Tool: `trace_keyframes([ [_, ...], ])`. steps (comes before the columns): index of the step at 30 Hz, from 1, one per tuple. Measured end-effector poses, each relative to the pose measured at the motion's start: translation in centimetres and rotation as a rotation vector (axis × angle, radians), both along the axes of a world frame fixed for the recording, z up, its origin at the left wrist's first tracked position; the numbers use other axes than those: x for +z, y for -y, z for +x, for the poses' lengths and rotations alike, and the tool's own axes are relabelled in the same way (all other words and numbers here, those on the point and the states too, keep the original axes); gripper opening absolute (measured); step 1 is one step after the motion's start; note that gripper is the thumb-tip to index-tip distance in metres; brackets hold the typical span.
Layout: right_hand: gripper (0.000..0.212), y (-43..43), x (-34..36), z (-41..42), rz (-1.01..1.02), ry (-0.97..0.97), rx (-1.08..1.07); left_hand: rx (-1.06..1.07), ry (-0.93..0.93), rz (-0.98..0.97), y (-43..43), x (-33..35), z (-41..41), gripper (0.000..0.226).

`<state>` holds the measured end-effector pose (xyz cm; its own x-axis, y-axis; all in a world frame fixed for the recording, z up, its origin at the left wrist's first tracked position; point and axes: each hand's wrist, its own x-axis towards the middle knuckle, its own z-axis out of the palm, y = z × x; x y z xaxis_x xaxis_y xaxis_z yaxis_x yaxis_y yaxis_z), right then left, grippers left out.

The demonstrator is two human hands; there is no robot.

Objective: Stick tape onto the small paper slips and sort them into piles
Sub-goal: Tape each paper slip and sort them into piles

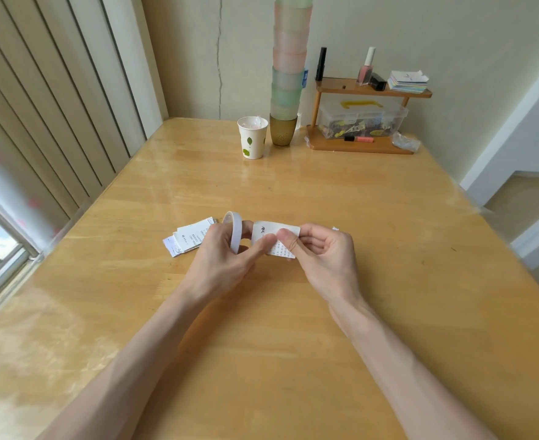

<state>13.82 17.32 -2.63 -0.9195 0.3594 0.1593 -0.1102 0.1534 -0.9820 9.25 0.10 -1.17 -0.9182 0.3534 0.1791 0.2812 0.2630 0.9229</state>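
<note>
My left hand point(226, 258): fingers curled, with a finger passed through the hole of the tape roll point(235, 231) so that the roll stands on edge over my knuckles; my thumb lies stretched across onto the paper slip point(269, 232).
My right hand point(323, 257): curled in, thumb on top and fingers beneath, pinching the right end of the same slip.
Paper slip: held between both hands just above the table point(293, 192), printed side up, its left end touching the tape roll.
Pile of slips point(190, 238): flat on the table just beyond my left hand on its outer side, several sheets overlapping and fanned.
White scrap point(335, 228): peeks out just past my right knuckles; what it is I cannot tell.
Paper cup point(252, 139): well ahead of my left hand, upright near the far edge.
Stack of cups point(288, 74): just beside the paper cup, rising tall from a gold cup.
Wooden shelf point(372, 90): far ahead of my right hand by the wall, with small bottles and a stack of notes on top and a clear plastic box point(360, 117) beneath.
</note>
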Motion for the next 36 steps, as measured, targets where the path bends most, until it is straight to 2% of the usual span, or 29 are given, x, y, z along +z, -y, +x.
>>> trace_keyframes([
  [4,0.022,0.27,-0.01,-0.03,-0.01,0.017,0.022,-0.007,0.005,-0.01,0.05,0.13,0.07,0.032],
  [14,0.042,0.31,-0.86,-0.44,0.042,-0.021,0.0,0.01,0.008,-0.008,0.02,-0.01,0.07,0.033],
  [18,0.038,0.14,-0.53,-0.22,0.005,-0.032,0.022,-0.028,0.028,-0.038,-0.05,0.06,0.08,0.033],
  [24,0.052,0.45,-0.65,-0.49,0.018,-0.06,0.014,-0.053,0.006,-0.043,0.07,-0.21,-0.09,0.031],
  [28,0.03,-0.12,-0.66,-0.43,0.042,-0.035,0.039,-0.029,-0.008,-0.016,0.05,-0.21,-0.03,0.027],
  [33,0.02,0.6,-0.54,0.01,0.025,-0.011,0.031,0.013,0.033,0.069,0.07,-0.42,-0.35,0.032],
  [36,0.021,0.82,-0.44,-0.11,-0.032,-0.029,-0.008,0.024,0.034,0.069,0.02,-0.43,-0.38,0.034],
])
